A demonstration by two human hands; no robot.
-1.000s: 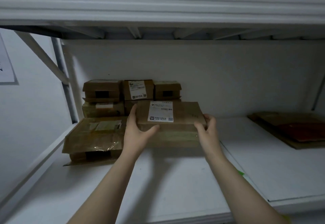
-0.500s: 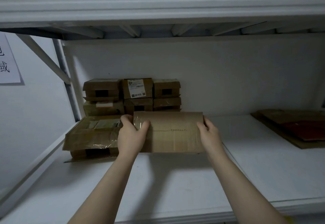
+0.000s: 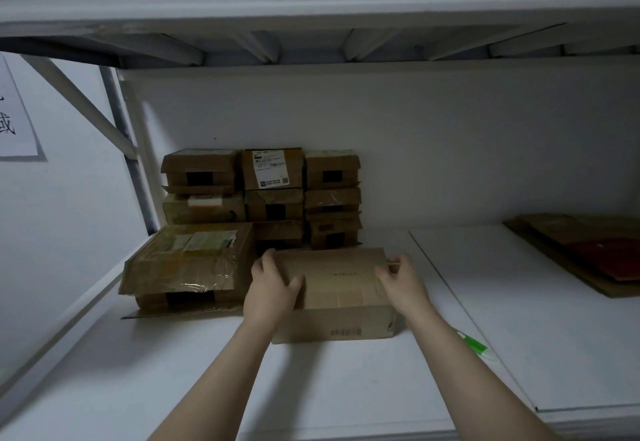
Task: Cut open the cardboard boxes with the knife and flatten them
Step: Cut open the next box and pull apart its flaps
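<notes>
Now the cardboard box (image 3: 337,288) sits flat on the white shelf (image 3: 346,388), where a second ago it was held up off the surface with its white label facing the camera. Half a second ago it had been turned so the label was out of sight. It now rests with a plain taped face upward and a barcode on the near side. The left hand (image 3: 272,288) grips the box's left end, thumb laid across the top and fingers reaching round the far corner. The right hand (image 3: 401,283) holds the right end, fingers curled over the upper edge. The box lies just in front of the stacked boxes (image 3: 273,195) against the back wall and just beside the larger taped box (image 3: 187,260) on the left. Some flattened cardboard (image 3: 581,250) lies well apart on the right. I judge the box is now placed for cutting along the tape seam, but no cut has started. A green and white object (image 3: 474,345) lies near the right forearm; it may be the knife, though I cannot tell. One hand would have to let go to fetch a blade.
</notes>
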